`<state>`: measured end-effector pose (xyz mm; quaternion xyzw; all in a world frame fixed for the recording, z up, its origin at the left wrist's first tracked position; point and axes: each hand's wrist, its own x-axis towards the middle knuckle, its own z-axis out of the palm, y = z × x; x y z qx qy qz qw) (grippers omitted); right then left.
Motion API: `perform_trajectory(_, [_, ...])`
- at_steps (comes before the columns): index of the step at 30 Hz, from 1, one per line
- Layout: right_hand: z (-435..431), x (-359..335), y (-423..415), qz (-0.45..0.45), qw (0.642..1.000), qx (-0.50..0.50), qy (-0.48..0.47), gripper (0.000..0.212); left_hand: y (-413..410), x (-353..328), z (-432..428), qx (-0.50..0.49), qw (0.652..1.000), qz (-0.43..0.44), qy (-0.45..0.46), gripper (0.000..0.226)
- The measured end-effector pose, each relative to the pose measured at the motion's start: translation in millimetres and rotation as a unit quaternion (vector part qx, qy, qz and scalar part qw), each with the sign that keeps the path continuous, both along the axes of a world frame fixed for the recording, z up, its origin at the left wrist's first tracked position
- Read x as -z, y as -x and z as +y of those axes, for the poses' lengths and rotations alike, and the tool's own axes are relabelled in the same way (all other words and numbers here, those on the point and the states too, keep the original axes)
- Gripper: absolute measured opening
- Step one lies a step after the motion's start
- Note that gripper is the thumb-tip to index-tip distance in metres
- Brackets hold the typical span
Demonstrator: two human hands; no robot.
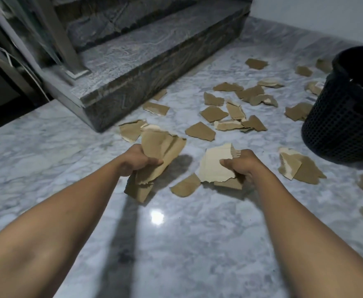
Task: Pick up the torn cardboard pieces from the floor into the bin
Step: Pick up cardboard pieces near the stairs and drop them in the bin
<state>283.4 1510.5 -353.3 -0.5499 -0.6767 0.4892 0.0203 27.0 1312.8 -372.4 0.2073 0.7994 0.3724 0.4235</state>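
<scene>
My left hand grips a bunch of brown torn cardboard pieces just above the floor. My right hand grips a pale cardboard piece with a brown scrap under it. Several more torn brown pieces lie scattered on the marble floor beyond my hands, toward the bin. A small piece lies between my hands. The black mesh bin stands at the right edge, partly cut off, and leans a little.
A dark granite stair step rises at the upper left, with a metal railing post on it. White wall at the upper right. More cardboard lies by the bin's foot. Glossy marble floor lies under my arms.
</scene>
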Motion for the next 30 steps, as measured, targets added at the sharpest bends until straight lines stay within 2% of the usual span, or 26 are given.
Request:
perform_trajectory(1, [-2.4,-1.4,7.2,0.004,1.000,-0.026,0.012,0.045,4.4,3.7,-4.8,-0.057,0.998,-0.004,-0.011,0.039])
perform_trajectory(3, [-10.7,-1.5,24.4,-0.038,0.988,-0.145,0.028,0.046,13.6,11.2,-12.4,-0.151,0.988,-0.004,-0.028,0.044])
perform_trajectory(5, [-30.3,1.3,42.7,-0.106,0.958,-0.265,0.010,0.054,23.6,16.3,-16.2,-0.196,0.980,0.005,-0.038,0.050])
perform_trajectory(7, [-54.9,14.1,58.3,-0.174,0.924,-0.339,-0.042,0.072,34.2,18.6,-14.1,-0.207,0.978,0.007,-0.032,0.049])
perform_trajectory(9, [-77.6,25.0,69.5,-0.209,0.900,-0.374,-0.084,0.081,46.1,17.6,-5.8,-0.207,0.978,0.015,-0.022,0.048])
perform_trajectory(12, [-86.4,32.3,81.1,-0.170,0.914,-0.367,-0.040,0.069,70.1,18.1,12.7,-0.203,0.977,0.069,-0.016,0.048])
perform_trajectory(14, [-76.9,29.4,85.7,-0.134,0.931,-0.339,-0.007,0.070,85.0,21.7,23.6,-0.167,0.980,0.104,-0.002,0.050])
perform_trajectory(16, [-57.4,25.7,91.7,-0.083,0.956,-0.280,0.002,0.067,99.8,30.7,33.9,-0.107,0.980,0.162,0.054,0.060])
perform_trajectory(17, [-42.5,24.9,95.9,-0.062,0.967,-0.247,-0.004,0.061,104.9,34.8,38.6,-0.060,0.968,0.213,0.116,0.069])
perform_trajectory(19, [-8.9,23.2,105.2,-0.034,0.981,-0.189,-0.028,0.055,110.8,41.8,50.7,0.036,0.919,0.306,0.245,0.081])
perform_trajectory(21, [22.9,23.7,118.8,-0.038,0.984,-0.164,-0.057,0.060,113.7,41.9,65.8,0.092,0.896,0.329,0.284,0.074])
perform_trajectory(22, [35.0,25.3,127.6,-0.067,0.980,-0.168,-0.089,0.065,116.8,41.9,74.3,0.116,0.888,0.336,0.290,0.074])
perform_trajectory(24, [51.0,34.1,144.6,-0.188,0.949,-0.198,-0.157,0.082,125.4,41.4,88.6,0.158,0.874,0.336,0.312,0.085])
perform_trajectory(26, [58.4,42.8,158.4,-0.273,0.918,-0.232,-0.171,0.093,134.4,42.4,98.5,0.181,0.871,0.309,0.337,0.101])
perform_trajectory(28, [63.8,47.3,167.5,-0.299,0.904,-0.263,-0.157,0.092,139.0,42.3,102.7,0.199,0.866,0.294,0.353,0.106])
perform_trajectory(30, [69.2,46.8,173.6,-0.313,0.891,-0.287,-0.162,0.086,139.8,39.1,104.5,0.208,0.862,0.303,0.348,0.101])
